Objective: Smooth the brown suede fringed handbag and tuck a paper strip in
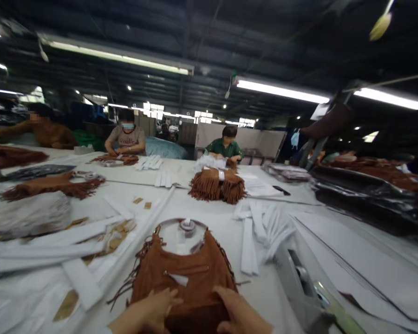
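A brown fringed bag (195,297) lies on the white worktop (223,225) directly before the person, its handle end pointing away. The left hand (149,310) rests on the lower left of the bag's front, fingers extended and a little apart. The right hand (243,310) is at the bag's lower right, thumb and forefinger parted wide over its side. Neither hand is closed around anything that I can see, though the lower fingers of both are partly hidden.

A white tag (179,279) hangs across the bag's front from the zip, and a wrapped coil (187,226) sits within the loop of its handle. To the bag's right are a fan of white strips (270,227) and, nearer the person, a grey dispenser (299,290). More white strips (76,234) lie scattered to the bag's left, among tan paper pieces and near a bundle in clear plastic (31,215).

Beyond the bag stands a stack of fringed brown goods (218,183), bound with a white band. Behind that stack a co-worker in green (226,147) bends over the worktop; two others, one in a printed top (127,139), sit farther left of the bag.
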The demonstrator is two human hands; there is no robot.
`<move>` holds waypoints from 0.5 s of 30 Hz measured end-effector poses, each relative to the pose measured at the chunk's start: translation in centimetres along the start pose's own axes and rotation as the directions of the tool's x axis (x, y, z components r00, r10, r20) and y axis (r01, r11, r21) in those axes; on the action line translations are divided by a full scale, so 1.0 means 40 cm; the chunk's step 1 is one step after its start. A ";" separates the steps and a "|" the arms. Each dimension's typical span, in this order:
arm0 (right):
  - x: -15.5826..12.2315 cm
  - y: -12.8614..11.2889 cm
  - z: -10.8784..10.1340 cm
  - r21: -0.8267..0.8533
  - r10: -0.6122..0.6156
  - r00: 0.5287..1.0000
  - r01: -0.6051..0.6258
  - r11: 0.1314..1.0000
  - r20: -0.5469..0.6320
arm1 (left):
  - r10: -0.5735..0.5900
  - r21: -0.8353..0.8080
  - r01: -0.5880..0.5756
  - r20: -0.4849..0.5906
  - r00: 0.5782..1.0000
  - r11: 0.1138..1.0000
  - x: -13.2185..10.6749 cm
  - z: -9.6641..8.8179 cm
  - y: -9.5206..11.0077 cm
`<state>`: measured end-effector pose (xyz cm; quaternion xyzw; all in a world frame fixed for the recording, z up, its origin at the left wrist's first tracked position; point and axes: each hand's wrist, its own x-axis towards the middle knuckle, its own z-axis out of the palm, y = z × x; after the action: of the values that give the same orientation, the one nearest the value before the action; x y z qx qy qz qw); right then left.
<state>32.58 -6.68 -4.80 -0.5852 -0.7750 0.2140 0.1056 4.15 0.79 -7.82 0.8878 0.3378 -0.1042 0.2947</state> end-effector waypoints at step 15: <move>0.007 -0.050 -0.067 0.135 -0.099 0.991 0.086 0.987 0.094 | -0.046 -0.001 0.046 0.052 0.998 0.999 -0.017 0.000 0.014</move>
<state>31.90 -6.28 -1.53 -0.5291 -0.7899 0.2881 0.1145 4.00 0.10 -7.32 0.8763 0.3507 -0.1336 0.3021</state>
